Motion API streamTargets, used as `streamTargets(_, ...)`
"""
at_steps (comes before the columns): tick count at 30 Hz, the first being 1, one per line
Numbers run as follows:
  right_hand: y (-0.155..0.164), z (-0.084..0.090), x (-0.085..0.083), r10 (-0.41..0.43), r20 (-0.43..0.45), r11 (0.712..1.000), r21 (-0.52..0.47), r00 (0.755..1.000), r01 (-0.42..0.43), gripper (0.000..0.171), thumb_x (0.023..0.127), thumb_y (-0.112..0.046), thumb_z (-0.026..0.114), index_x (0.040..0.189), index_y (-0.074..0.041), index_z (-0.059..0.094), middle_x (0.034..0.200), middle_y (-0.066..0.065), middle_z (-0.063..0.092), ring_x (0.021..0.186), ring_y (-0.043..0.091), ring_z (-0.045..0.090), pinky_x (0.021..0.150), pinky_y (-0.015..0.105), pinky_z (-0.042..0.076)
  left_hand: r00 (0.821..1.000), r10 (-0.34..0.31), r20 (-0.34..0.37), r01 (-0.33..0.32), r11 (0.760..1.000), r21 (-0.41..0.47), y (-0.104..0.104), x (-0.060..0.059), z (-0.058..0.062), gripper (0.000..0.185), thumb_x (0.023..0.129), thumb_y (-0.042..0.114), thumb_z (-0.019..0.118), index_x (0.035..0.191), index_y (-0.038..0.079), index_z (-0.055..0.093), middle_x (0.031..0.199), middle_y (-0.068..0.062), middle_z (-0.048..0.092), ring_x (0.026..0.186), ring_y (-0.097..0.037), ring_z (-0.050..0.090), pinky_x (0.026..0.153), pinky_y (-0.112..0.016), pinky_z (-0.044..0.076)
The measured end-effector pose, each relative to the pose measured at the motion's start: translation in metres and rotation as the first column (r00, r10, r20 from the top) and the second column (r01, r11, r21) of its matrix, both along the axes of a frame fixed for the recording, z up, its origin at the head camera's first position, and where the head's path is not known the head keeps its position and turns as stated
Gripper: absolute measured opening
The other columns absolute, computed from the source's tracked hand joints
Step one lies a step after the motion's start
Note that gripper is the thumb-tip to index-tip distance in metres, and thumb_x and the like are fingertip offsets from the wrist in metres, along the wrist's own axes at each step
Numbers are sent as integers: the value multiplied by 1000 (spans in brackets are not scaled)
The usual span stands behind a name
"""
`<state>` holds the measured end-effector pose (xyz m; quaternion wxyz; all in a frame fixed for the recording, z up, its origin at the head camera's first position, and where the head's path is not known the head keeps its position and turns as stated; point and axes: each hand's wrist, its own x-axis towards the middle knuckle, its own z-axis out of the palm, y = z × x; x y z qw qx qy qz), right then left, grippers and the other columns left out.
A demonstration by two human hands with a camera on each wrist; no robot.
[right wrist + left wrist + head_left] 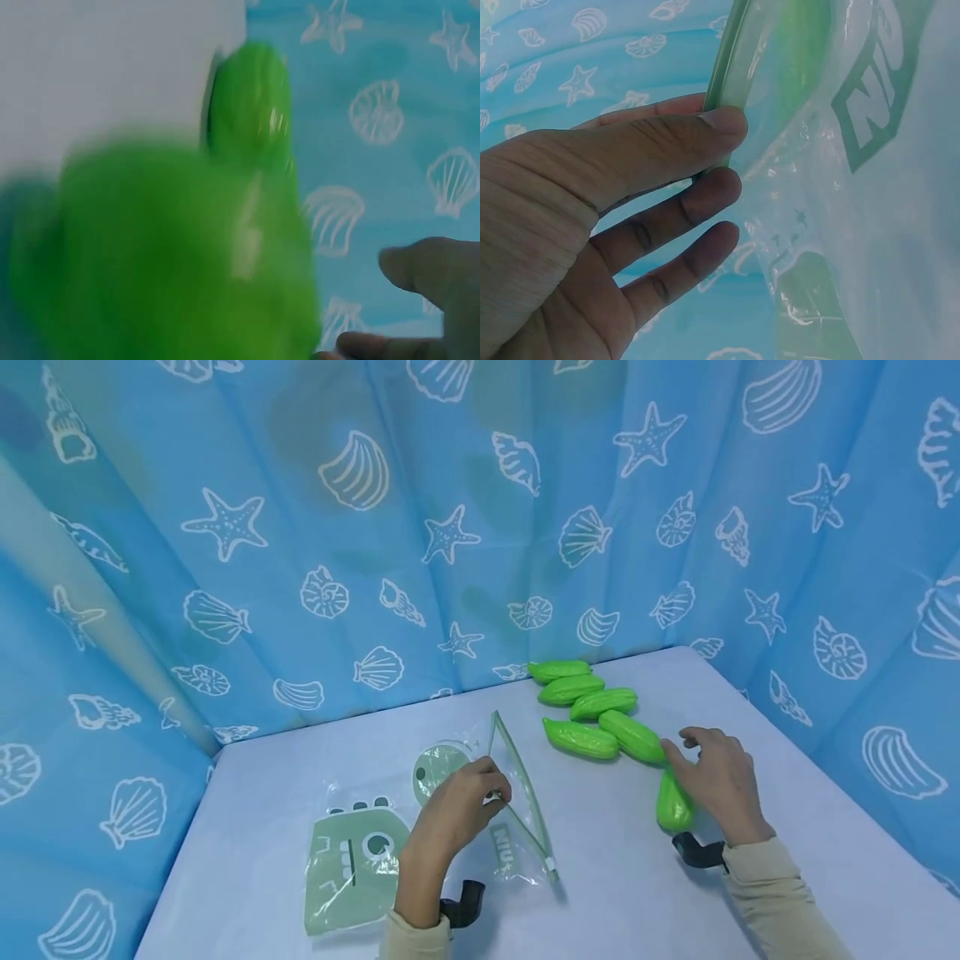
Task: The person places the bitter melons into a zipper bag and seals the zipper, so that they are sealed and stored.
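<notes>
Two hands at work on a pale tabletop [615, 877], with a zip bag and green toy gourds.

The left hand [457, 810] pinches the green zip edge of a clear plastic bag [517, 810] between thumb and fingers [705, 135]; its grip grasps the bag and lifts the mouth open above the tabletop. The right hand [716, 781] lies on a green gourd [672, 806] near the right side, the fingers curling over it, the grip grasping it. Five more gourds [592, 710] lie in a row behind, against the blue shell curtain [375, 527].
</notes>
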<state>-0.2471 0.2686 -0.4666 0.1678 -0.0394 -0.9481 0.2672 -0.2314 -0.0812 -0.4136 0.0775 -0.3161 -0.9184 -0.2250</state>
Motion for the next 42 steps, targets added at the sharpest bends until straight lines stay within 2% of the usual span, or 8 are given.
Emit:
streamTargets(4,19,-2,4,-4,187,998,64,982,-8,81,84,-66,43,120,7,51,103,25,57,91,42,50,67,53,38,1000,-8,2,8,1000,0,-1,-1,1,12,75,6,74,82,14,70,86,6,58,79,-9,58,68,-17,48)
streamTargets(8,28,-1,3,39,387,997,49,921,-63,96,79,-74,38,123,10,46,106,28,56,88,42,54,60,48,42,1000,-4,-10,4,1000,-6,-3,-3,2,12,76,7,74,82,16,69,86,7,58,78,-9,58,67,-17,48)
streamTargets(12,31,-1,0,77,478,996,-7,875,-83,97,79,-75,37,124,10,46,111,31,54,90,43,54,62,45,45,1000,-3,-22,3,1000,-11,-3,-5,3,12,76,8,74,82,16,69,86,7,58,78,-9,58,67,-16,47)
streamTargets(19,35,-1,1,146,467,989,-73,872,-127,88,83,-65,46,122,13,48,112,32,54,96,44,54,68,46,48,1000,-2,-12,2,1000,-9,-4,-3,1,12,76,9,75,82,17,69,86,8,58,79,-8,58,67,-15,47)
streamTargets(24,39,8,9,147,461,988,-110,875,-108,90,85,-64,42,127,16,41,121,36,47,106,52,46,74,53,47,1000,5,-11,-5,1000,-7,-3,-2,0,12,76,8,74,82,17,68,87,8,57,80,-9,59,68,-15,47)
streamTargets(27,35,17,13,147,427,984,-152,892,-90,91,85,-65,40,130,14,38,124,36,44,110,52,42,77,57,45,1000,5,-20,-5,1000,-7,-4,-3,1,12,76,8,74,83,16,69,87,7,58,80,-9,59,68,-16,48)
streamTargets(34,15,37,17,137,257,960,-274,957,-64,81,84,-61,49,130,5,43,120,28,49,110,43,44,81,55,42,1000,-8,-23,8,1000,1,-6,-5,2,11,76,8,74,83,16,69,87,6,58,81,-10,59,69,-16,48)
streamTargets(42,-6,49,11,151,132,935,-341,980,-98,73,83,-58,55,129,-2,46,117,19,51,108,36,43,77,47,40,999,-37,3,36,999,21,-5,-5,-4,10,78,11,73,85,17,69,90,9,57,83,-6,58,72,-14,47)
